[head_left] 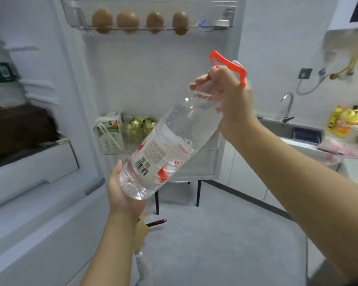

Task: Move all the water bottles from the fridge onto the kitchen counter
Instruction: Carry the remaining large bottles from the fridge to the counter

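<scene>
A large clear water bottle (170,141) with a red and white label and a red carry handle hangs tilted in front of the open fridge door (159,83). My right hand (221,87) grips its neck and handle at the top. My left hand (122,195) cups its base from below. At the far left, inside the fridge, stands another big bottle with a green label (0,71), blurred. The kitchen counter (310,147) with a sink lies at the right.
The door's top rack holds several brown eggs (128,21). A lower door shelf carries a carton (110,133) and gold-wrapped balls (139,126). A faucet (287,106), yellow packets (341,120) and a pink cloth (337,151) are by the sink. Grey floor lies below.
</scene>
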A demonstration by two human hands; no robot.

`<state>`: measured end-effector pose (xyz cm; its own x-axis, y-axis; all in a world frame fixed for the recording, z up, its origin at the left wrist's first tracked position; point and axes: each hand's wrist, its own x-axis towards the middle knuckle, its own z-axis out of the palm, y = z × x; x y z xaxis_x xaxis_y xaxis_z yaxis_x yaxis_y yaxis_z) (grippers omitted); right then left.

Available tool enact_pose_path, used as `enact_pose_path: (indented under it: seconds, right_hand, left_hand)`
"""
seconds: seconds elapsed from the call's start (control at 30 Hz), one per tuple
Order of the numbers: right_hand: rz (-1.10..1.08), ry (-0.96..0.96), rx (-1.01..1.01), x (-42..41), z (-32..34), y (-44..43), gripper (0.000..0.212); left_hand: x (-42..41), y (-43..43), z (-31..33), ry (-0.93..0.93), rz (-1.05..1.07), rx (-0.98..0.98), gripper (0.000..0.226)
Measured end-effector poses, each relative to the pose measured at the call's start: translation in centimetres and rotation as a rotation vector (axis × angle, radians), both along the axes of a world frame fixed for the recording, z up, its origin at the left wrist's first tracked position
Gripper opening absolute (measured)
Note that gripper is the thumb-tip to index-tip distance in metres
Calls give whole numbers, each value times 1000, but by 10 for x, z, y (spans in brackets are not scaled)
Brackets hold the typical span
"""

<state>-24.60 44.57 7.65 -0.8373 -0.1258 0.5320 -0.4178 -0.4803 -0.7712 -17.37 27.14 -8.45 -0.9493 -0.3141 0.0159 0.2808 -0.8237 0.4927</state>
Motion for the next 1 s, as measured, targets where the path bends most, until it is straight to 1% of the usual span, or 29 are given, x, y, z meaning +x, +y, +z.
enact_pose_path:
  seconds: [0.13, 0.27, 0.3, 0.37, 0.4, 0.5, 0.6, 0.67, 0.77, 0.83, 0.87, 0.97, 1.0]
  right_hand:
    - [-102, -51, -10, -4, -15, 63, 10]
    - [-233, -87, -47, -13, -30, 123, 7]
    - [-261, -95, -60, -16, -34, 137, 10]
    - [-332, -105, -57, -23, -40, 167, 22]
    - [-365, -104, -48, -26, -43, 179, 23]
    - [-449, -99, -17, -40, -54, 218, 8]
    - [-497, -134, -50, -60, -66, 255, 6]
    - [-550, -134, -44, -77, -73, 279, 9]
    - [-622, -156, -42, -105, -77, 309, 24]
    - [-664, -176, -52, -125, -76, 325, 29]
    - [-696, -182, -46, -133, -75, 332, 27]
    - [-802, -194, -6, -154, -76, 355, 3]
    - [-822, -206, -13, -160, -78, 364, 4]
  left_hand:
    - [-14, 54, -14, -47, -112, -32, 52]
    - [-39, 104, -24, -75, -253, -36, 53]
    - [-47, 116, -26, -85, -294, -44, 51]
    - [-63, 141, -31, -120, -358, -57, 48]
    - [-70, 151, -34, -126, -379, -51, 48]
    - [-98, 186, -46, -144, -480, -23, 49]
    - [-132, 219, -59, -157, -560, -8, 52]
    - [-158, 242, -66, -169, -604, -13, 60]
    - [-200, 275, -73, -178, -664, -2, 56]
    - [-229, 295, -76, -197, -704, 5, 66]
    - [-243, 305, -77, -199, -731, 13, 69]
    - [-280, 336, -83, -221, -797, 19, 64]
    - [-291, 346, -86, -237, -818, 13, 62]
